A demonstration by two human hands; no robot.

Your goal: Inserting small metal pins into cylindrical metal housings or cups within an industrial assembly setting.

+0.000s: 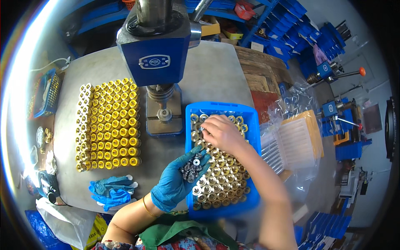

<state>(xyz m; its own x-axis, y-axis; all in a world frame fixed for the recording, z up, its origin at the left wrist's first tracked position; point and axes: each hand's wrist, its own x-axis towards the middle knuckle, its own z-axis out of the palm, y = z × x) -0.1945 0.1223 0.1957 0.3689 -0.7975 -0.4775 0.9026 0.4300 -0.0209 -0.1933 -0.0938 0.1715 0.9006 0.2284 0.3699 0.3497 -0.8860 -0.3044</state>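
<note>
My left hand (177, 179), in a blue glove, is cupped palm up over the left edge of a blue tray (257, 125). A heap of small dark metal parts (190, 171) lies in its palm, with one pale ring-shaped piece (196, 162) on top. Rows of short, hollow brass-coloured cylinders (225, 179) stand upright in the tray. My bare right hand (223, 131) is over the tray's far left part, fingertips pinched together at a cylinder's top. A small metal piece seems to show at those fingertips, mostly hidden by the fingers.
A blue bench press (154, 54) stands behind, its spindle above a metal base (164, 125). Yellow-topped cylinders (112, 125) stand in a block at left. Blue gloves (111, 191) lie near left. Plastic-wrapped white trays (291, 143) are at right.
</note>
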